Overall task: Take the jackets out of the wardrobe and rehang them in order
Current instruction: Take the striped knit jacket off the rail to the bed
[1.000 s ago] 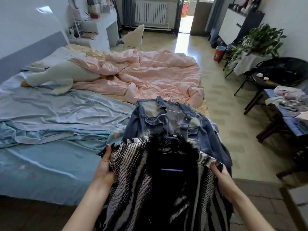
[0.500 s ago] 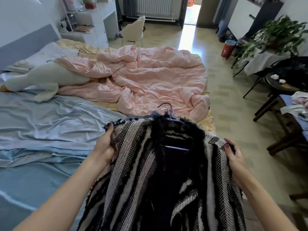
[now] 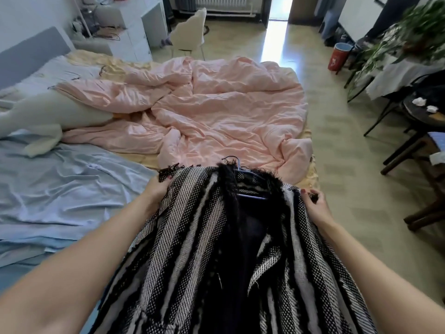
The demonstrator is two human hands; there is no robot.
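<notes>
A black-and-white striped woven jacket [image 3: 192, 249] with a fringed black collar hangs on a metal hanger [image 3: 250, 195], spread out in front of me over the bed's near edge. My left hand [image 3: 156, 191] grips its left shoulder. Its right shoulder edge is pinched by my right hand [image 3: 315, 203]. The hanger hook [image 3: 232, 160] pokes out above the collar. The denim jacket seen earlier is hidden under the striped one.
The bed carries a crumpled pink duvet [image 3: 216, 109], a blue sheet [image 3: 60, 189] and a white plush toy [image 3: 48, 114]. A white chair [image 3: 187, 34] and desk stand beyond. At right are dark chairs [image 3: 409, 121], a plant [image 3: 409, 32] and a red bin [image 3: 337, 56].
Both hands carried the striped jacket forward over the bed, covering the denim jacket that lay there. The view tilted up and moved closer to the bed.
</notes>
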